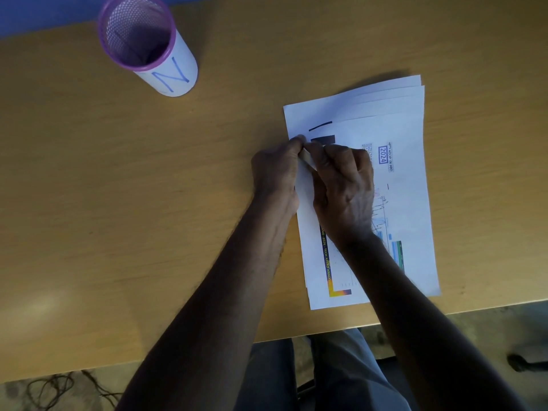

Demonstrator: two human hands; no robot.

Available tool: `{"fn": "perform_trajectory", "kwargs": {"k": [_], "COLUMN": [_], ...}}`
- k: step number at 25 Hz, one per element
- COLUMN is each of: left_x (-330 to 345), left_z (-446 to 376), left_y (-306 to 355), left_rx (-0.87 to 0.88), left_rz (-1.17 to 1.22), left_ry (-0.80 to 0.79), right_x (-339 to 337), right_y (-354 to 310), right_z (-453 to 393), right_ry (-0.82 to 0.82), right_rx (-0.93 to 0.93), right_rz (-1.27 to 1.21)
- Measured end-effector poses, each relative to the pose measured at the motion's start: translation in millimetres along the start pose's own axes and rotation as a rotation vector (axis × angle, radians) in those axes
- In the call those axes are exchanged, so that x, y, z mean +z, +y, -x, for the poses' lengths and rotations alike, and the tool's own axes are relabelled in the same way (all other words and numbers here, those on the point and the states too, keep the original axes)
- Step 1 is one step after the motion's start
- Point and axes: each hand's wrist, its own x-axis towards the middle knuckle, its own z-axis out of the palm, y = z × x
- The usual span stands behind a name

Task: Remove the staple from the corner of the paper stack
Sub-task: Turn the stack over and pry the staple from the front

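Pinching: left hand (pixel 277 167), right hand (pixel 341 185), both on paper (pixel 397 137) corner
Staple: hidden
Resting: paper on tabletop (pixel 148 203)

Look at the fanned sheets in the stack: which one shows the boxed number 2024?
The top sheet of the paper stack, the one under the right hand. It carries the printed chart and boxed 2024; the sheets fanned out beneath show only blank white edges.

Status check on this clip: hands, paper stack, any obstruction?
Left hand and right hand pinched together at the white printed paper stack, far left corner. Staple hidden under fingers. Purple mesh pen cup stands apart; nothing in the way.
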Motion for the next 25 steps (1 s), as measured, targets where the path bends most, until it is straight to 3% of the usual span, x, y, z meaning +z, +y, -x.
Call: {"fn": "perform_trajectory", "kwargs": {"k": [5,10,15,25], "left_x": [-2,-6,-3,-10], "left_z": [-2,-3,0,-5], "left_y": [-3,-6,-5,-9], "left_rx": [0.018,0.045,0.057,0.122], "left_rz": [-0.012,-0.022,0.044,-0.043], "left_ry": [-0.013,-0.035,-0.032,-0.047], "right_x": [-1,-12,-19,-30], "right_y": [-1,4,-2,-3], "right_z": [0,-11,-19,-29], "right_ry": [-0.037,-0.169,-0.188,-0.281], "right_rx": [0.025,0.122,0.239,0.368], "right_rz": [-0.039,-0.216,-0.367,-0.330]}}
